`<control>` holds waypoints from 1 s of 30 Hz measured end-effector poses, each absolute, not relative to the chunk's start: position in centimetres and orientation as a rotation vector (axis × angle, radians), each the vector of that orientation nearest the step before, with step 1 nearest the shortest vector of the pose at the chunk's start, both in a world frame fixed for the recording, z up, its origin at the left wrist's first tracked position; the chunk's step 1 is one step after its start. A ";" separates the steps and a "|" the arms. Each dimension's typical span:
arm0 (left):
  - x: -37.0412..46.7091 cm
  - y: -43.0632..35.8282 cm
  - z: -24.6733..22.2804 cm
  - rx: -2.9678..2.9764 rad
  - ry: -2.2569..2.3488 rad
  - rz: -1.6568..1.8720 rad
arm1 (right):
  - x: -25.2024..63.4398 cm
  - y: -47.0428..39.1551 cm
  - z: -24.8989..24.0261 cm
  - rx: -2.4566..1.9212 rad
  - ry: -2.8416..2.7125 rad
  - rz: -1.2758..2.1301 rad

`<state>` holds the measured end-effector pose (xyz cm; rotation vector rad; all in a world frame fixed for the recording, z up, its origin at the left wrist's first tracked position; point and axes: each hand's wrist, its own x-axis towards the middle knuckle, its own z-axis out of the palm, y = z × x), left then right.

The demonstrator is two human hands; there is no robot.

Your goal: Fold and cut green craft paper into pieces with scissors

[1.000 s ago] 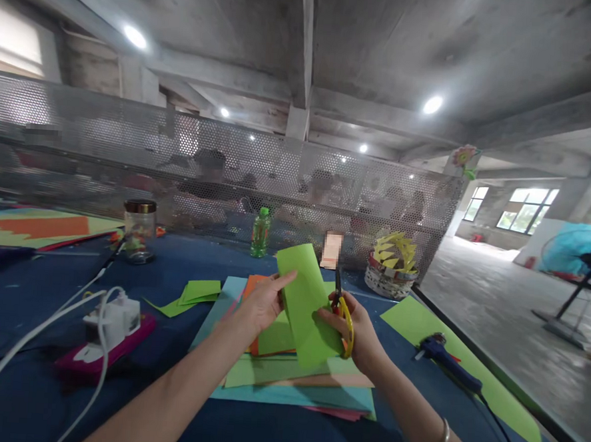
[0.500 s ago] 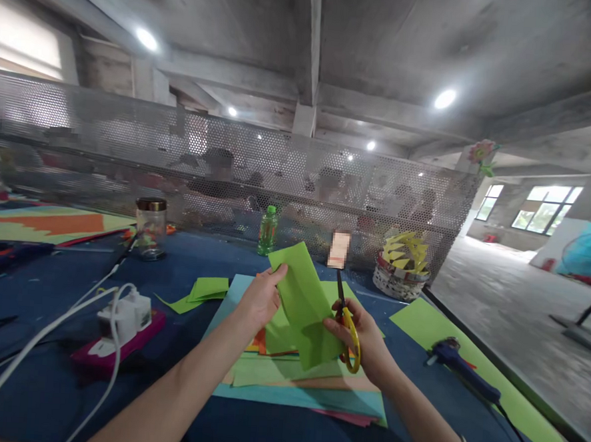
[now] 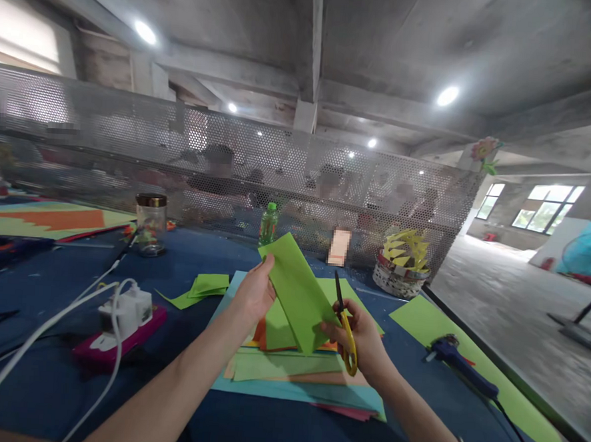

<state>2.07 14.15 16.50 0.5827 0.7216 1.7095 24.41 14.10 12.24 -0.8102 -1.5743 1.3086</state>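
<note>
My left hand [image 3: 257,291] pinches the upper left corner of a folded sheet of green paper [image 3: 298,291], thumb on top. The paper hangs tilted in the air, its lower right corner by the fingers of my right hand [image 3: 356,335]. That hand is closed around yellow-handled scissors [image 3: 347,341], whose dark blades point up and away. Its thumb also rests on the paper's lower right edge. Below lies a stack of coloured paper [image 3: 295,389] in blue, green, orange and pink.
Small green paper pieces [image 3: 206,289] lie left of the stack. A glue gun [image 3: 464,368] rests on a green sheet [image 3: 534,415] at the right. A woven basket [image 3: 399,277], a green bottle [image 3: 269,225], a jar [image 3: 151,225] and a power strip [image 3: 118,343] stand around.
The green paper has shifted slightly left and tilted further, its lower end rising. My left hand has moved a little left with it; the scissors stay in my right hand.
</note>
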 end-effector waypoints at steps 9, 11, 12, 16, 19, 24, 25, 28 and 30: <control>4.3 12.2 17.0 0.653 0.725 1.573 | 24.4 13.9 12.6 -0.862 -1.492 1.248; 4.7 12.1 16.8 0.668 0.731 1.577 | 24.4 14.0 12.5 -0.868 -1.496 1.248; 4.7 12.2 16.7 0.675 0.730 1.592 | 24.4 14.0 12.5 -0.868 -1.503 1.251; 4.4 12.6 16.3 0.699 0.738 1.669 | 24.2 13.8 12.4 -0.839 -1.524 1.266; 4.2 12.7 16.0 0.740 0.790 1.668 | 24.1 13.4 12.9 -0.815 -1.514 1.274; 5.1 11.8 15.7 0.899 0.928 1.475 | 24.8 13.4 14.7 -0.782 -1.409 1.211; 5.5 11.5 15.7 0.934 0.949 1.431 | 25.0 13.6 15.0 -0.773 -1.389 1.198; 6.5 10.7 15.6 1.023 0.980 1.323 | 25.7 14.0 15.7 -0.744 -1.347 1.177; 7.0 10.4 15.6 1.061 0.980 1.276 | 26.1 14.3 15.9 -0.727 -1.327 1.169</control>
